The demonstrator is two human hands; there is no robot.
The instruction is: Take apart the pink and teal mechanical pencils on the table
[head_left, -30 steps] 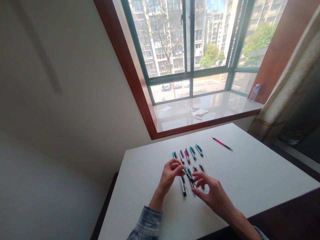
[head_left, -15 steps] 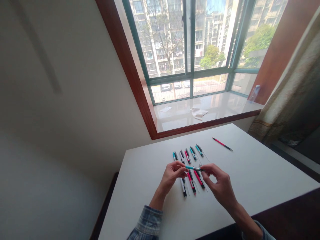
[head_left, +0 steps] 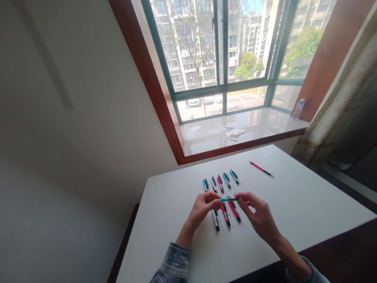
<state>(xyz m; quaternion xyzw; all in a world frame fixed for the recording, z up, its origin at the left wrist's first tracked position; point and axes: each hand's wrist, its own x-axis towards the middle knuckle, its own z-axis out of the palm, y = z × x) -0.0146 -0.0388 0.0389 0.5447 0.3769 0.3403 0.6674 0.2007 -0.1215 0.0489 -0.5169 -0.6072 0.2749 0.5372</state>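
Slim teal-and-black pen (head_left: 228, 199) up in the air, level over the rows, one end pinched tight by the left hand (head_left: 203, 206), other end by the nearly closed fingertips of the right hand (head_left: 260, 216). Mid-handling, by the look of it. Setting down would need a gap among the teal and pink pens (head_left: 226, 217) on the white table (head_left: 294, 196).

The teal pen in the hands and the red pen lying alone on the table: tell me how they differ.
The teal pen is held off the table between the left hand and right hand, while the red pen lies flat on the white table. The teal pen is above the rows of other pens; the red pen lies apart from them. Their barrels differ, teal against red. Both are slim, with black parts.
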